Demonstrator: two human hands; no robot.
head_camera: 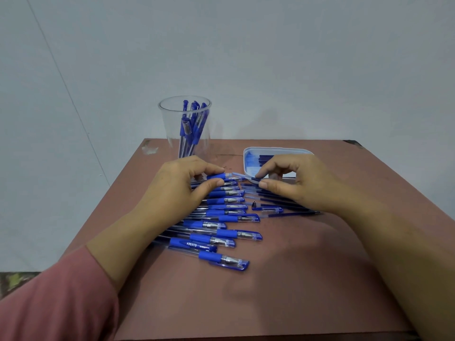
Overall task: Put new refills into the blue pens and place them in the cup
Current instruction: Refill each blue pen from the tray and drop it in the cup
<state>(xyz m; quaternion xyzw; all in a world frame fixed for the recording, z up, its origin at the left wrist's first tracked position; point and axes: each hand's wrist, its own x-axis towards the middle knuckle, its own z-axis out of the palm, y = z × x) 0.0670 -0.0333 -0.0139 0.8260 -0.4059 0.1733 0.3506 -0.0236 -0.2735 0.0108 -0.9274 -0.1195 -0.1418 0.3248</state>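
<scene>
My left hand [182,183] grips a blue pen [218,176] by its rubber grip, holding it level above the table. My right hand [293,180] pinches the pen's clear cap [242,177] between thumb and forefinger, at the pen's tip end. A clear plastic cup [184,126] stands at the back left with several blue pens upright inside. Below my hands, a row of several capped blue pens [221,232] lies on the brown table [270,291]. Loose dark refills [283,200] lie under my right hand.
A white tray [278,151] holding blue refills sits at the back right, partly behind my right hand. A small black pen tip [253,205] and a loose cap [270,209] lie near the refills. The table's left edge drops to a pale floor.
</scene>
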